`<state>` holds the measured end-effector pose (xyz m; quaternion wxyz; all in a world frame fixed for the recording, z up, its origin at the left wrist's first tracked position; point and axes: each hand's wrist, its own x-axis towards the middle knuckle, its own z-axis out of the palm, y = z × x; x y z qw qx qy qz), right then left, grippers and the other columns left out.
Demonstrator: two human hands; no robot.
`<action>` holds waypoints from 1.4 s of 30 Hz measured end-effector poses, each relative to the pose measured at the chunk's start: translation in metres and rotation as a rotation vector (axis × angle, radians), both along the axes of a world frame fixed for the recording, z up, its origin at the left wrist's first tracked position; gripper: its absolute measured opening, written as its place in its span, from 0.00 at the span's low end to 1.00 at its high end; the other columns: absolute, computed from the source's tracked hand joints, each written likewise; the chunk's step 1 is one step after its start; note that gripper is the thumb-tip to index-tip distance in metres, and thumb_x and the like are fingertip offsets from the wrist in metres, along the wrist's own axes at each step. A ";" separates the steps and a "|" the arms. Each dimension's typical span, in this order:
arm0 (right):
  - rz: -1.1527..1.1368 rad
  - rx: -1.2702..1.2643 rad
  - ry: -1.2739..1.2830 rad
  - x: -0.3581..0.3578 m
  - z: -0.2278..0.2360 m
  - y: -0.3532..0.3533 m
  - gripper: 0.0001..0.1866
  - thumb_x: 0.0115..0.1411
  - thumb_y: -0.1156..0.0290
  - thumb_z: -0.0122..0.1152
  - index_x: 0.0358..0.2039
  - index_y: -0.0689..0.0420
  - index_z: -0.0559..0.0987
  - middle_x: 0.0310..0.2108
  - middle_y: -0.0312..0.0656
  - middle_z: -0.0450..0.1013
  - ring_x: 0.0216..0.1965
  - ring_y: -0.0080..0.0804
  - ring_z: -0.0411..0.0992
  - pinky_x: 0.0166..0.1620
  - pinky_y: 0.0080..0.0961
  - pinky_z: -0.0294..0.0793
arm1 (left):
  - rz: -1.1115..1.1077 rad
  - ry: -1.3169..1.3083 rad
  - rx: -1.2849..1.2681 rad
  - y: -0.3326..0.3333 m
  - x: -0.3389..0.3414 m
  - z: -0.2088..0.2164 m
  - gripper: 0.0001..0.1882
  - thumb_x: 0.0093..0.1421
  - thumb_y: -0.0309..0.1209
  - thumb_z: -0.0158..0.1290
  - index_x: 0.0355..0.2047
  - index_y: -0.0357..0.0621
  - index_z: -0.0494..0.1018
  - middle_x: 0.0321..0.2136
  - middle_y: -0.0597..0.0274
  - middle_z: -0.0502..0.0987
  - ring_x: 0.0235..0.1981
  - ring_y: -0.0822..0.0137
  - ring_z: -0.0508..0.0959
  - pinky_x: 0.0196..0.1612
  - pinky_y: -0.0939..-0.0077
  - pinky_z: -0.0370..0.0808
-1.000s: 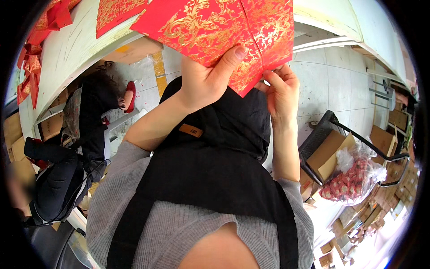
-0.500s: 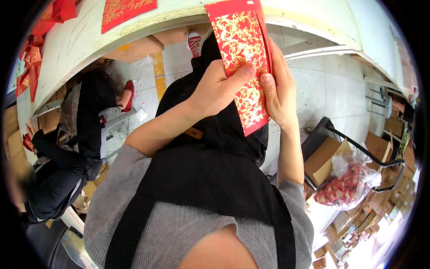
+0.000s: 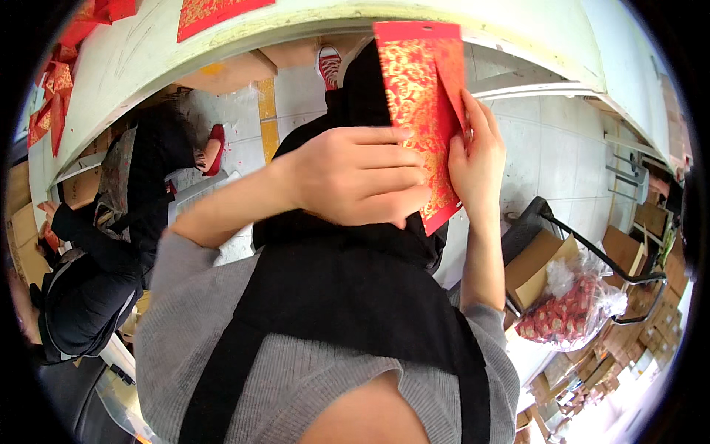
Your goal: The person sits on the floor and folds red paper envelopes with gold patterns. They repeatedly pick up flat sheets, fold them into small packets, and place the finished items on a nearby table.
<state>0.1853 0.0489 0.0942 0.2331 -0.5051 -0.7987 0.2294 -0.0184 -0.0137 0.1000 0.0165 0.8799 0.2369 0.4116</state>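
A long folded red card with a gold scroll pattern point(image 3: 410, 96) is held upright above my lap, its top end level with the table edge. A plain red flap stands a little away from its right side. My right hand point(image 3: 477, 166) grips the card's right edge, thumb toward the front and fingers behind. Across the lower front of the card lies my left hand point(image 3: 362, 174), its fingers stretched out side by side and slightly blurred by motion. Those fingers cover part of the pattern; whether they press on the card I cannot tell.
A pale table point(image 3: 318, 24) curves across the far side, bearing another red-gold card point(image 3: 218, 16) and a pile of red paper pieces point(image 3: 58, 92). A person in black point(image 3: 96, 266) sits at left. At right stand a black-handled cart point(image 3: 592, 240), a cardboard box point(image 3: 543, 266) and a bag of red items point(image 3: 569, 311).
My left hand has let go of its thumb grip at the card's left edge and now lies flat across the lower front. The card has shifted slightly right and down in view.
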 end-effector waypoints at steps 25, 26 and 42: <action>-0.324 -0.282 0.307 0.003 -0.039 -0.072 0.45 0.47 0.84 0.59 0.64 0.67 0.49 0.53 0.58 0.60 0.51 0.49 0.64 0.55 0.38 0.65 | 0.079 0.886 -0.483 -0.033 0.071 -0.002 0.13 0.51 0.37 0.52 0.23 0.41 0.79 0.22 0.57 0.78 0.28 0.60 0.73 0.33 0.63 0.62; -0.266 -0.253 0.253 0.008 -0.041 -0.074 0.46 0.46 0.84 0.58 0.65 0.67 0.47 0.55 0.60 0.60 0.53 0.52 0.63 0.56 0.39 0.64 | 0.037 0.857 -0.529 -0.038 0.076 -0.008 0.11 0.47 0.34 0.52 0.22 0.40 0.79 0.22 0.56 0.78 0.29 0.59 0.73 0.33 0.64 0.62; -0.116 -0.058 0.315 0.039 -0.051 -0.096 0.44 0.41 0.90 0.50 0.63 0.60 0.57 0.51 0.51 0.57 0.51 0.44 0.65 0.50 0.35 0.77 | 0.069 0.338 -0.358 -0.047 0.055 -0.034 0.16 0.48 0.41 0.56 0.14 0.45 0.68 0.25 0.63 0.76 0.32 0.67 0.74 0.40 0.61 0.66</action>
